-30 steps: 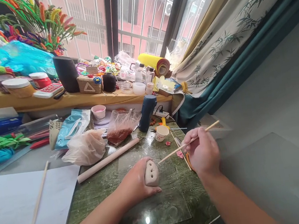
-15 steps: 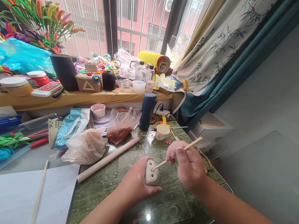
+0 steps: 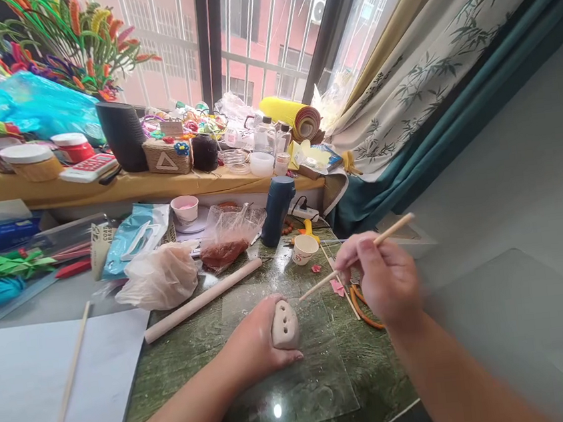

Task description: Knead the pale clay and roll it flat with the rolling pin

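A pale lump of clay [image 3: 285, 335] with three holes in a row on its top face stands over the clear sheet [image 3: 325, 388]. My left hand [image 3: 259, 337] is wrapped around its left side, thumb at the near edge. In my right hand [image 3: 386, 277], up and to the right of the clay, a thin wooden stick [image 3: 394, 228] is pinched between the fingers. Its tip points down-left and is a short way off the clay, not touching it.
A rolling pin [image 3: 203, 301] lies behind my left hand. Beyond are a plastic bag of reddish-brown material [image 3: 225, 250], a dark blue bottle [image 3: 277, 211] and a paper cup [image 3: 304, 249]. Orange-handled scissors [image 3: 365, 309] lie by my right hand; white paper [image 3: 23, 392] covers the left.
The stick has come out of the middle hole in the clay. My right hand has moved up and right with it, while my left hand has stayed almost still.
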Tool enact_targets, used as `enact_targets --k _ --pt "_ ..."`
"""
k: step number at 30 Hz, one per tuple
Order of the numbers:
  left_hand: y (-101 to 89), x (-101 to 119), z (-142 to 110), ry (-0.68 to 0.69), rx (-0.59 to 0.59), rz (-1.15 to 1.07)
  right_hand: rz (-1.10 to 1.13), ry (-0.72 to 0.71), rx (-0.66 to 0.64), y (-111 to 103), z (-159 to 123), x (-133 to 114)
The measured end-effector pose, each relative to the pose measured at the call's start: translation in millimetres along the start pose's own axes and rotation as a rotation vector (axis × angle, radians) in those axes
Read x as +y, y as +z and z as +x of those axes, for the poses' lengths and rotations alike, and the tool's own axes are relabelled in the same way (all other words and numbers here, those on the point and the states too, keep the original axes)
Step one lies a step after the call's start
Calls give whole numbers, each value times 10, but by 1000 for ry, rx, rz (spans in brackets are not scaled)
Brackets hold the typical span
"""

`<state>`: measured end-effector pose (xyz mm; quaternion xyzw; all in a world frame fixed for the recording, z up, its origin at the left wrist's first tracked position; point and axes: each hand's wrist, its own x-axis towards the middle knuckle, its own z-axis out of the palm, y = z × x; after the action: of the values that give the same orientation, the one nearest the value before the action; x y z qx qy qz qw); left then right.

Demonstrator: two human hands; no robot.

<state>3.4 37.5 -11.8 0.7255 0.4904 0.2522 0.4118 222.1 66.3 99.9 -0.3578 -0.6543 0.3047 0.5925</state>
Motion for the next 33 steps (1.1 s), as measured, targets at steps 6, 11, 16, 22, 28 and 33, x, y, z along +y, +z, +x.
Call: enact_targets --k 6,11,16,22,28,33 --pt "-4 11 -9 -6 -3 8 -261 93 269 -312 443 684" --pt "-10 25 -19 -6 13 6 -275 213 123 -269 443 1102" --pt "-7 17 -13 -11 1 7 -264 222 147 -222 403 1125" --pt "-15 9 -23 -5 -8 0 -81 94 507 -333 221 798" --pt "-24 28 -16 -16 -11 2 249 161 416 -90 -140 383" --pt "-10 24 -5 -23 -19 -9 247 233 293 140 -311 393"
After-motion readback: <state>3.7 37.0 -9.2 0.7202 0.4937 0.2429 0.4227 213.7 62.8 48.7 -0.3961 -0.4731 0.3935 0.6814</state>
